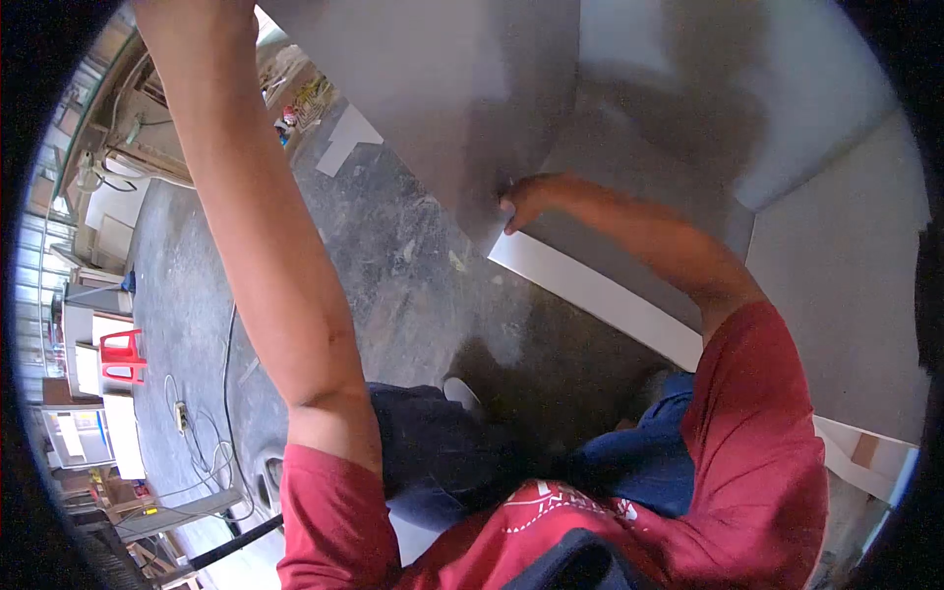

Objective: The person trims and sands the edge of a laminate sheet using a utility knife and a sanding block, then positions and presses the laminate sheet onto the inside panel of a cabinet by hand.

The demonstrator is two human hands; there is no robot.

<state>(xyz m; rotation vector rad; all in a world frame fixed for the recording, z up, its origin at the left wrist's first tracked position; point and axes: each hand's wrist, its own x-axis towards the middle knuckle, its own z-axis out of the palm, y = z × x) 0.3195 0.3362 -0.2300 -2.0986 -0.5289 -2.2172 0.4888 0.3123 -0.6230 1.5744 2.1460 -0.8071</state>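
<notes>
A large cabinet body with grey-brown inner panels (433, 69) fills the upper right. Its white front edge strip (600, 295) runs down along the lower side. My right hand (528, 200) reaches into it, at the corner where the side panel meets this white strip. Its fingers are curled together against that corner, and whatever they hold is hidden. My left arm stretches up to the top left, beside the side panel's outer edge. Only the wrist and back part of my left hand (211, 15) show; its fingers are cut off by the frame.
Beneath me lies a stained concrete floor (393, 246). A white board offcut (349, 138) rests on it. Cables and a power strip (181, 418) lie at left, near a red stool (122, 356). Cluttered workbenches (147, 162) and boards line the left wall.
</notes>
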